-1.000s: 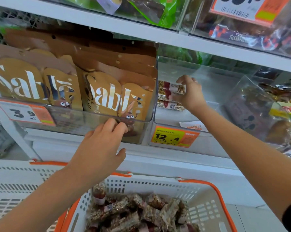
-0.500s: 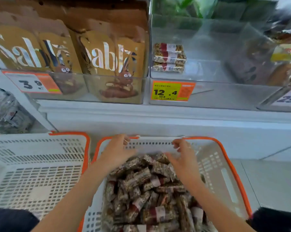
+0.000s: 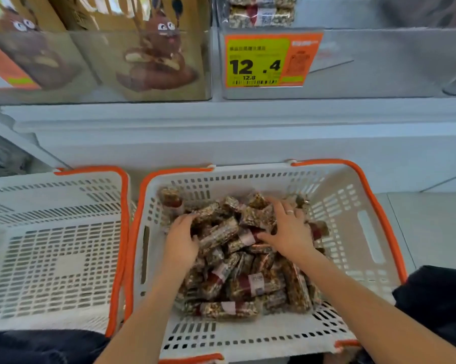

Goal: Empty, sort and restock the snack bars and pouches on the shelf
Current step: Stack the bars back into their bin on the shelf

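Store shelving in pale grey across the back, two white baskets with orange rims on the floor before it.

Heaped in the right basket (image 3: 334, 206): clear-wrapped nut-and-seed snack bars (image 3: 237, 274) with red-and-white label bands, lying every which way. Left hand (image 3: 181, 240) down on the left side of the heap, fingers curled round one bar (image 3: 216, 233) and gripping it. Right hand (image 3: 287, 229) spread flat over the far right of the heap, fingers straight and splayed, pressing on the bars without closing on any; ring (image 3: 290, 212) on one finger.

Just left of that basket, rim touching rim: second basket (image 3: 56, 248), slotted bottom showing.

Above the right basket, on the shelf: clear bin (image 3: 379, 64) bearing a yellow-and-orange price tag (image 3: 266, 61) reading 12.4, with a small stack of the same bars (image 3: 261, 11) at its back left. Beside it to the left, another clear bin (image 3: 95, 64) holding brown pouches (image 3: 153, 35) printed with a cartoon rabbit. Orange corner of a second tag (image 3: 1, 69) at the far left edge.

Dark clothing (image 3: 437, 303) at the lower corners, either side of the right basket.
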### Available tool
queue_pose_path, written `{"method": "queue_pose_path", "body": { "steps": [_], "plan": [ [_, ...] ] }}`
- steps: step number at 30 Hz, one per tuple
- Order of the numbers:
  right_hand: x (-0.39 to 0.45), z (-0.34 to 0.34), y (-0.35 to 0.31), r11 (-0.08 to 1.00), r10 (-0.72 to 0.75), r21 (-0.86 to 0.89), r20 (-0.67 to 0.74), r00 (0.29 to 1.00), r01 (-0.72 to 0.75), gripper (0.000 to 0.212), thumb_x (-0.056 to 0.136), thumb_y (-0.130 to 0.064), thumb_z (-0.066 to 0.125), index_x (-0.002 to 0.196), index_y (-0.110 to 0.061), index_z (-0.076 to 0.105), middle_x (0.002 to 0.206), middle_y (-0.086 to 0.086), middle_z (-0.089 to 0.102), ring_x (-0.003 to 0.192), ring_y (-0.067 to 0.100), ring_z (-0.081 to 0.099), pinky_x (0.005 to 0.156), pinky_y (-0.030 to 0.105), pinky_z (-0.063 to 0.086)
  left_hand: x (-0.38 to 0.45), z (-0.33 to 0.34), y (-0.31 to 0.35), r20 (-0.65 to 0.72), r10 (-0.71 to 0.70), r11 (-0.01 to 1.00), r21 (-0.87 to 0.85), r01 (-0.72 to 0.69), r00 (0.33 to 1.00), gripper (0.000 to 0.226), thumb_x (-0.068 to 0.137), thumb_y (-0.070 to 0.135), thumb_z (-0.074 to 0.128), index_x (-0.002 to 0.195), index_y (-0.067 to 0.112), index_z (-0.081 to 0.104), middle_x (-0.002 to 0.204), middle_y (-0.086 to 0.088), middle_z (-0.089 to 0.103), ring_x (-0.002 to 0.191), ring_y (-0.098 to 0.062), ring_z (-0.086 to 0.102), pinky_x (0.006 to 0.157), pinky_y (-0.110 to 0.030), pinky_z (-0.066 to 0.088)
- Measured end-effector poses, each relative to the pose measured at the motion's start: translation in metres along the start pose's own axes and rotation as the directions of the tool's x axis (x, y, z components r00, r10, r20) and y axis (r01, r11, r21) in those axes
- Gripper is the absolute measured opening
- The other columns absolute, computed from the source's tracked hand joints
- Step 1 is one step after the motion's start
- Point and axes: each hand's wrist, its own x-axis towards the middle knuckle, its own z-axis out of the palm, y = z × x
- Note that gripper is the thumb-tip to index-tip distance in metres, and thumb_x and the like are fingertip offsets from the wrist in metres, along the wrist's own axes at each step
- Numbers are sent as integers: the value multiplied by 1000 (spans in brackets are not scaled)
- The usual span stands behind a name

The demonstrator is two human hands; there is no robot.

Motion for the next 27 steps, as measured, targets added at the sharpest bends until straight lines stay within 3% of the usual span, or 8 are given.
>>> {"method": "queue_pose_path", "body": {
  "steps": [6, 11, 14, 18, 20, 23, 25, 27],
  "plan": [
    [-2, 13, 3, 999, 25, 35, -75, 997, -22, 50, 89, -13, 59, 134, -26, 39, 150, 5, 26, 128, 38, 25, 97, 46, 37, 20, 1, -17, 82, -16, 942, 335, -12, 996, 67, 89, 14, 58, 148, 16, 27, 152, -5, 30, 137, -28, 31, 112, -38, 25],
    [-9, 1, -9, 852, 189, 524, -348, 918, 24, 24, 86, -8, 63, 99, -23, 50, 113, 1, 47, 94, 11, 48, 81, 28, 45, 30, -5, -19, 230, -133, 936, 349, 46, 964, 47, 80, 24, 66, 124, 16, 52, 130, -14, 48, 119, -35, 45, 98, -42, 42],
    [-24, -12, -24, 586, 467, 810, -316, 826, -22, 26, 83, -4, 63, 92, -24, 48, 99, 3, 54, 77, 1, 53, 69, 19, 44, 19, -11, -12, 299, -173, 953, 292, 82, 938, 39, 78, 34, 67, 107, 14, 50, 112, -7, 52, 107, -30, 51, 82, -36, 46],
    [-48, -23, -38, -263, 556, 964, 135, 820, 19, 27, 88, 2, 60, 82, -17, 42, 94, 12, 55, 78, 19, 63, 64, 31, 58, -7, -21, 17, 132, -175, 985, 25, 173, 976, 54, 81, 37, 69, 116, 8, 39, 86, 2, 53, 81, -20, 56, 60, -31, 39],
    [-61, -31, -44, -512, 474, 859, 274, 837, 9, 24, 91, 0, 58, 80, -14, 41, 90, 10, 56, 81, 23, 62, 57, 29, 58, -18, -28, 38, 103, -148, 976, -148, 162, 984, 72, 83, 49, 65, 132, 8, 32, 100, 4, 58, 93, -22, 59, 72, -32, 45],
    [-78, -45, -53, -679, 341, 734, 352, 872, -31, 14, 91, -5, 58, 92, -14, 47, 104, 15, 60, 90, 27, 63, 55, 27, 58, -29, -40, 67, 256, -152, 884, -397, 247, 955, 78, 89, 67, 31, 151, 20, 17, 150, 1, 33, 140, -26, 30, 114, -42, 24],
    [-87, -55, -57, -699, 265, 712, 336, 904, -60, 12, 91, -6, 58, 96, -13, 49, 109, 16, 61, 90, 26, 65, 59, 27, 59, -40, -47, 79, 314, -158, 761, -565, 318, 936, 81, 83, 75, 27, 150, 30, 20, 156, 3, 25, 142, -25, 25, 116, -47, 21],
    [-96, -64, -60, -664, 206, 744, 276, 939, -73, 11, 90, -8, 59, 93, -12, 49, 106, 14, 63, 85, 21, 67, 62, 27, 59, -51, -53, 86, 332, -129, 594, -728, 341, 934, 78, 80, 70, 45, 144, 26, 33, 147, -1, 42, 130, -26, 45, 102, -50, 44]
  ]
}}
